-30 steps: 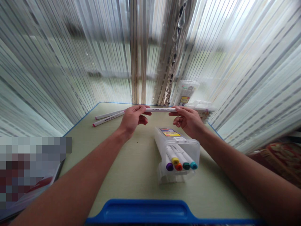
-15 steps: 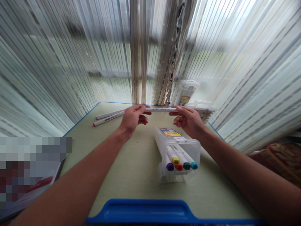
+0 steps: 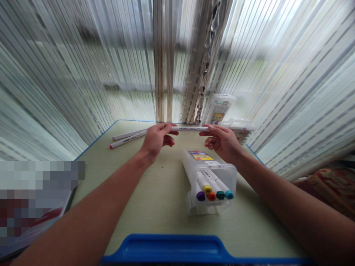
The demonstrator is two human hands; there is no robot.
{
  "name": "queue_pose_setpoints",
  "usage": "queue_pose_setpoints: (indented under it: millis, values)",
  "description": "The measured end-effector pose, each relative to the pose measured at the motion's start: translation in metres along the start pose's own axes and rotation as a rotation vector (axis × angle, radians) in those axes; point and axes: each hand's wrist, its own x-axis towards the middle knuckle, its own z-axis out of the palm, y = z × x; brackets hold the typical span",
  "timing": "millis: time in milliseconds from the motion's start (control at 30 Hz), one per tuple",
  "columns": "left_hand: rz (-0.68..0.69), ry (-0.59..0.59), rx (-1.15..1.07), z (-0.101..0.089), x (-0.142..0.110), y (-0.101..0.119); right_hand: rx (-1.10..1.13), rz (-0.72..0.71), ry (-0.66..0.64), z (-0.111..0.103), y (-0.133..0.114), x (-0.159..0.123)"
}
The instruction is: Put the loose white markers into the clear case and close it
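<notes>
Marker (image 3: 190, 129), pinched horiz., L hand (image 3: 157, 139), R hand (image 3: 224, 141)

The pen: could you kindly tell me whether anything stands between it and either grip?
Nothing visible does: the left grip and right grip hold the pen directly. The case shows below it in the view, not between.

A slim white marker (image 3: 190, 129) — dark print along its barrel — is held level, crosswise, between the left hand (image 3: 159, 139) and the right hand (image 3: 223, 141). Fingers cover parts near both ends; its tips cannot be made out.
</notes>
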Motion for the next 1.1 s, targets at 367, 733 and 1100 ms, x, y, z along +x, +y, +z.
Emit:
queue_pose_setpoints:
  millis: [367, 733, 1100]
  values:
    - [0.010, -0.007, 0.001, -0.0010, -0.0004, -0.0004, -0.012, -0.010, -0.010, -0.0009, 0.0009, -0.0003]
    - [0.016, -0.014, 0.001, -0.0013, 0.0002, -0.0011, -0.031, -0.005, -0.004, -0.0009, 0.0004, -0.0004]
    - [0.013, -0.011, 0.003, -0.0013, -0.0009, -0.0010, -0.029, -0.003, -0.010, -0.0012, 0.0004, -0.0001]
